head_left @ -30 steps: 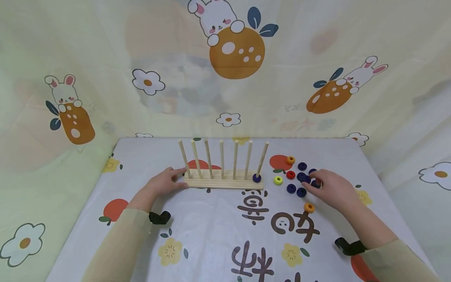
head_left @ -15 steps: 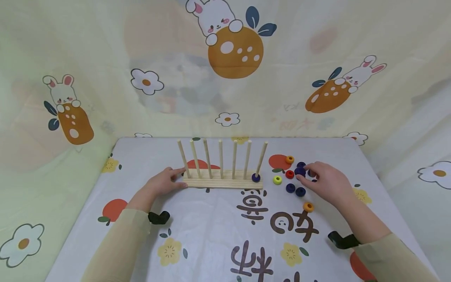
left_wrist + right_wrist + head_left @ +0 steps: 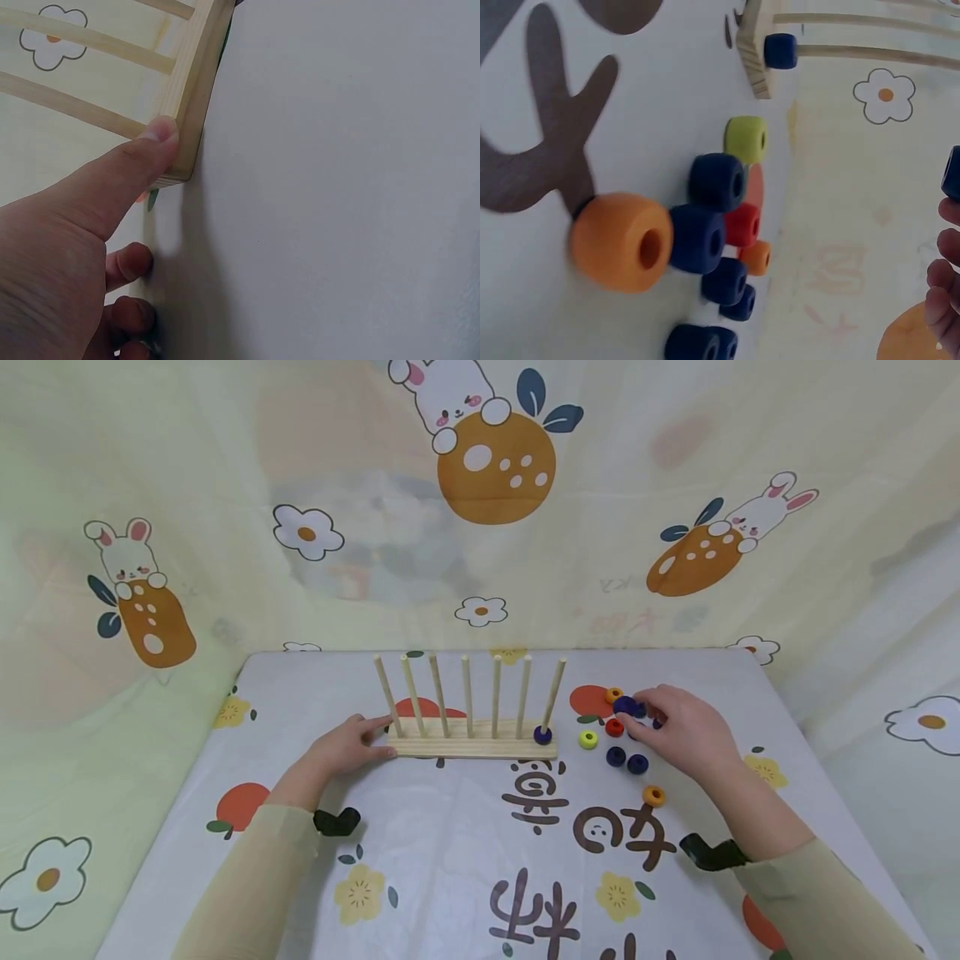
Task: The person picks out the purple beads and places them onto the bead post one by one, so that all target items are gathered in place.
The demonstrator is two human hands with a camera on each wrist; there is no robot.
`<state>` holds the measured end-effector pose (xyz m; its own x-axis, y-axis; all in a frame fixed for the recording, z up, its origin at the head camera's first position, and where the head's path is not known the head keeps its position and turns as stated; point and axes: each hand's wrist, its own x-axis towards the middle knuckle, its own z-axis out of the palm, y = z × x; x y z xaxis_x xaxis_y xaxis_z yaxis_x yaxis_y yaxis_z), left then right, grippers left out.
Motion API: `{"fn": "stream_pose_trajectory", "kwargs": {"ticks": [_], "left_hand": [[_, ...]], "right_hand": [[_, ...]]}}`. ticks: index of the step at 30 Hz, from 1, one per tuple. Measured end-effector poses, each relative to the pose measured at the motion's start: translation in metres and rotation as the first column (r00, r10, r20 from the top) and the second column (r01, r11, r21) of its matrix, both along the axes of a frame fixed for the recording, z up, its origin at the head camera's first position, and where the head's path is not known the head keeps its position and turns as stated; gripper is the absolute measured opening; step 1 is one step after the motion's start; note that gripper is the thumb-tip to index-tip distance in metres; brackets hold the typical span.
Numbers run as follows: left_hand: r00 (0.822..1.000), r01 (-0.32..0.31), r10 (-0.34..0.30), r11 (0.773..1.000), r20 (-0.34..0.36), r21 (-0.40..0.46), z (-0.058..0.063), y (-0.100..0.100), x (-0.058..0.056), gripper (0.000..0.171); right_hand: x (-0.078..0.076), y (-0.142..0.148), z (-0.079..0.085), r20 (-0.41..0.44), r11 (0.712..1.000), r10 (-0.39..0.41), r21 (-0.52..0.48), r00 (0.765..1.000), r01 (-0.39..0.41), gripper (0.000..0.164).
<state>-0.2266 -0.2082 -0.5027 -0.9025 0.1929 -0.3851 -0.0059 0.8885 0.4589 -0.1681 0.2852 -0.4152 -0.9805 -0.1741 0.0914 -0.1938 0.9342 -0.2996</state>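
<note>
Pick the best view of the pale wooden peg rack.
The head view, showing all seven pegs of the rack. The left wrist view catches only one end; the right wrist view, the other, with a round blue bead.

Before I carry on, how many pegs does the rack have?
7 pegs, in one row along the wooden rack: the first peg beside the left hand, the second, third, fourth, fifth and sixth between, the seventh through a blue bead. None looks hidden.
</note>
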Motion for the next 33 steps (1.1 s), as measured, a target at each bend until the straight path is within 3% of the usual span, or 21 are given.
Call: {"fn": "stream_pose_trajectory", "kwargs": {"ticks": [17,33], "left_hand": [[1.000,0.004,-0.004,1.000,0.001,-0.004,-0.001,0.000,-0.001,0.076],[1.000,0.003,-0.003,1.000,0.006,0.008,0.001,0.000,-0.001,0.076]], "right_hand": [[-0.009,-0.024,0.033,-0.102,0.998,0.014,-0.054,0.995,-0.020,0.052],[-0.015,-0.056,0.056,-0.258,0.987,0.037,-0.144,0.965,-0.077,0.041]]}}
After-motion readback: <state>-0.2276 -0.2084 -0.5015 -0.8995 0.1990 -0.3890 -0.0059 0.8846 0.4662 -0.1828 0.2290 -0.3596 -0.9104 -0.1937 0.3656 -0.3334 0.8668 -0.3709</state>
